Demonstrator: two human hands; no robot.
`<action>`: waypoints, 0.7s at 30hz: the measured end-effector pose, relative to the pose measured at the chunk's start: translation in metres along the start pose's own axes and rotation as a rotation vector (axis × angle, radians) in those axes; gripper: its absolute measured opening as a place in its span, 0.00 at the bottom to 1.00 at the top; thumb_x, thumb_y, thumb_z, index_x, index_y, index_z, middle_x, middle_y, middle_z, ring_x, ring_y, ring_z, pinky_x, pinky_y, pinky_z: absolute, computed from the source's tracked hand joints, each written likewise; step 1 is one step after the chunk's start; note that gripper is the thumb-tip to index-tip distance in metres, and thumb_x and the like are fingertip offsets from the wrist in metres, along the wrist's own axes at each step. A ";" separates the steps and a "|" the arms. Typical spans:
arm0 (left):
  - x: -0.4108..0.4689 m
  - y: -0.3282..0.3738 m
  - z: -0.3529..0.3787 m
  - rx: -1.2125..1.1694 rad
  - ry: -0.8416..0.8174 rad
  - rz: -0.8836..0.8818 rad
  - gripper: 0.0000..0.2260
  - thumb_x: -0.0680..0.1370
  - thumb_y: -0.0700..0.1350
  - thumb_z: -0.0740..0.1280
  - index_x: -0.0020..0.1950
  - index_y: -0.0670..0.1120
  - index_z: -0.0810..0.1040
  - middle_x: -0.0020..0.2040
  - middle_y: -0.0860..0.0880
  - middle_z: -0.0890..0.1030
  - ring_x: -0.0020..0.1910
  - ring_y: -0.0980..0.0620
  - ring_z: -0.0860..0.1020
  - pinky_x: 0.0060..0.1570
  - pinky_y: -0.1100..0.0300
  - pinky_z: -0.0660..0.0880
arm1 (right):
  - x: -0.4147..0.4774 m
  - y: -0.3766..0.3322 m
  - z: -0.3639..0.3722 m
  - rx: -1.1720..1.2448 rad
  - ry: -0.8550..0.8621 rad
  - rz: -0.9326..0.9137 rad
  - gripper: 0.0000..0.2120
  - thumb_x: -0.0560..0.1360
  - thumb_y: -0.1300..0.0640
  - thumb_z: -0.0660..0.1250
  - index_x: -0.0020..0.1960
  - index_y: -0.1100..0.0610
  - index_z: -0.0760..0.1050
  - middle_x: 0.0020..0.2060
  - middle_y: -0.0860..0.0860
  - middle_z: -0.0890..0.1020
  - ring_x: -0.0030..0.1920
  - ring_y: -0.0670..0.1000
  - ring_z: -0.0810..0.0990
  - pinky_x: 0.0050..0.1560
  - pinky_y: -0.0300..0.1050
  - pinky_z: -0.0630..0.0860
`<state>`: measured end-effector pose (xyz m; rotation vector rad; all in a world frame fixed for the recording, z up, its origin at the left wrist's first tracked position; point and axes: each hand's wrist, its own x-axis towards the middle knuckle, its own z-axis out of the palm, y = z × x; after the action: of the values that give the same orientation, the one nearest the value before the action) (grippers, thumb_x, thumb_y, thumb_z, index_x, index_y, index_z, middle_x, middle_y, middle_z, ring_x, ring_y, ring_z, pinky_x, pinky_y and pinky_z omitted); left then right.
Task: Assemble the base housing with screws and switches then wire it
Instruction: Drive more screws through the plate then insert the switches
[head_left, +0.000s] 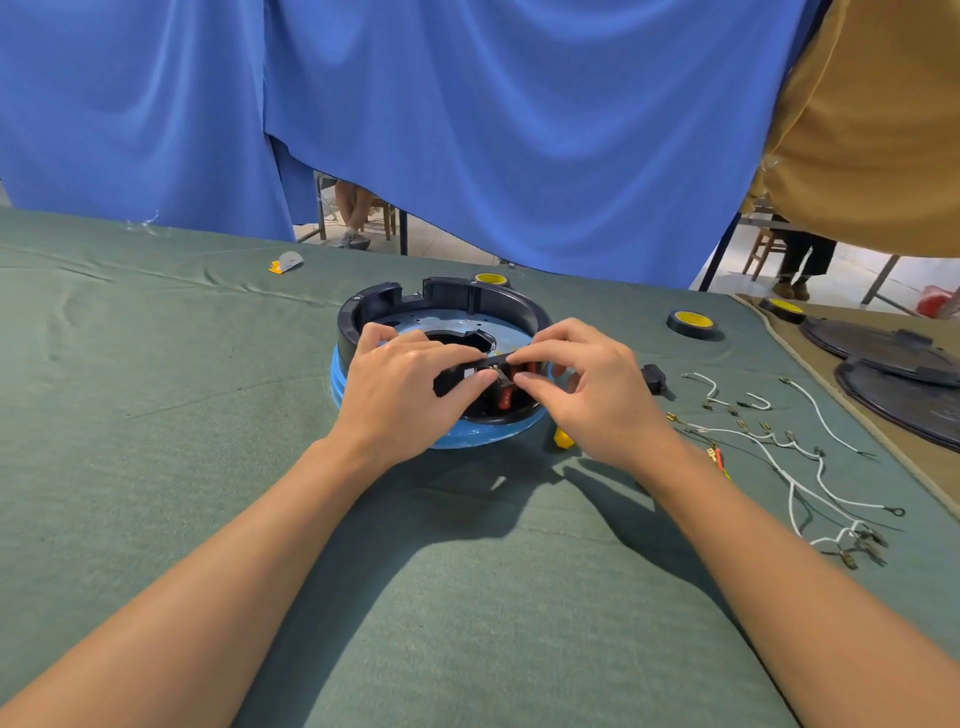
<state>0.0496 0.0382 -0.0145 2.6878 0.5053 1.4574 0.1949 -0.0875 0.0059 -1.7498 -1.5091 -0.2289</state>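
Where the base housing (447, 296) sits in the middle of the green tabletop (208, 467), a black round shell on a blue ring, both my hands meet over its near rim. My left grip (410, 384) is curled, thumb and forefinger pinching a black strip (493, 360) that lies across the near side of the housing. My right grip (587, 384) pinches the same strip from the other end, forefinger on top and thumb below, the other fingers loosely bent. Just under the strip, inside the rim, a red rocker switch (506, 397) shows between my fingertips; I cannot tell whether it is fully seated. A small black switch (655, 378) lies on the cloth just right of my right grip. Farther right, white wires (779, 441) with metal terminals are spread out. A yellow part (562, 438) peeks out by my right wrist. A roll of black tape (693, 323) lies beyond the wires, and blue curtain (467, 130) hangs behind.
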 end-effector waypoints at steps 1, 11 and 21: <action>0.000 0.000 0.000 -0.006 -0.010 -0.010 0.12 0.75 0.56 0.67 0.50 0.50 0.86 0.34 0.53 0.83 0.36 0.50 0.78 0.48 0.53 0.63 | -0.002 0.001 0.000 0.015 -0.015 -0.013 0.08 0.73 0.60 0.73 0.51 0.54 0.85 0.45 0.45 0.79 0.45 0.45 0.75 0.44 0.28 0.64; -0.001 0.002 0.001 -0.046 -0.013 -0.042 0.13 0.76 0.54 0.67 0.51 0.49 0.86 0.37 0.52 0.85 0.38 0.50 0.79 0.50 0.53 0.63 | -0.007 -0.005 0.017 0.001 0.126 -0.052 0.04 0.73 0.59 0.73 0.47 0.56 0.85 0.39 0.49 0.85 0.40 0.47 0.79 0.44 0.40 0.75; 0.000 0.000 0.003 -0.066 -0.007 -0.045 0.14 0.75 0.56 0.67 0.51 0.50 0.86 0.37 0.52 0.85 0.39 0.49 0.80 0.49 0.56 0.59 | 0.003 -0.012 0.016 -0.007 0.213 0.060 0.10 0.69 0.54 0.76 0.47 0.53 0.78 0.38 0.47 0.79 0.41 0.49 0.76 0.42 0.45 0.74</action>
<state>0.0517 0.0381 -0.0163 2.6131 0.5045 1.4266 0.1792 -0.0751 0.0019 -1.7150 -1.3030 -0.3775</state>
